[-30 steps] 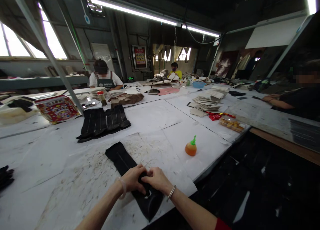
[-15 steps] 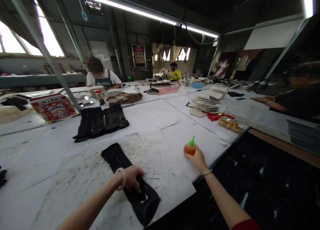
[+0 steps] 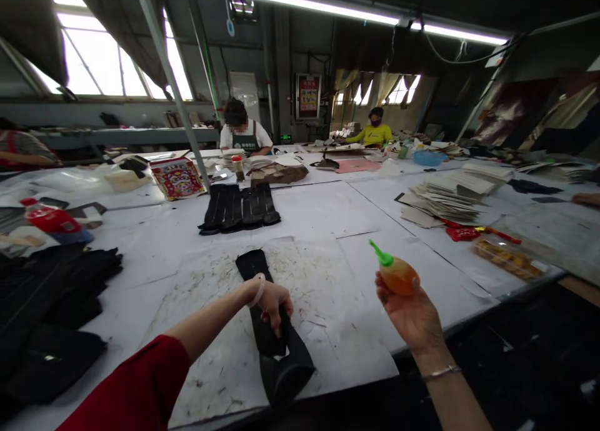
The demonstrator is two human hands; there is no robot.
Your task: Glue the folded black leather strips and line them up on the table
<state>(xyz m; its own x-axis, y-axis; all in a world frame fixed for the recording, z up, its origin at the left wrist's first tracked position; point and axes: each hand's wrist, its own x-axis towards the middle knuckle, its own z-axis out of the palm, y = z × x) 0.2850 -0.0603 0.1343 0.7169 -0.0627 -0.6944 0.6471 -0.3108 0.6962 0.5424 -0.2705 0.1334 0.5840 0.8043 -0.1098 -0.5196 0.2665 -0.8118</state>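
Observation:
My left hand (image 3: pixel 274 303) presses closed fingers onto a long black leather strip (image 3: pixel 274 331) that lies on the stained white paper (image 3: pixel 328 306) of the table. The strip's near end is folded up. My right hand (image 3: pixel 412 315) is raised above the table's edge and holds a small orange squeeze bottle with a green nozzle (image 3: pixel 396 273), tilted to the left. A bracelet sits on each wrist.
A row of black pieces (image 3: pixel 239 207) lies further back. Black material (image 3: pixel 51 306) is piled at the left by a red-capped bottle (image 3: pixel 51 220). Stacked card sheets (image 3: pixel 440 197) and a snack tray (image 3: pixel 509 259) are at the right. Other people work at the far side.
My right hand left the strip, took the orange bottle from the table and lifted it toward me. My left hand stayed on the strip. My view turned left.

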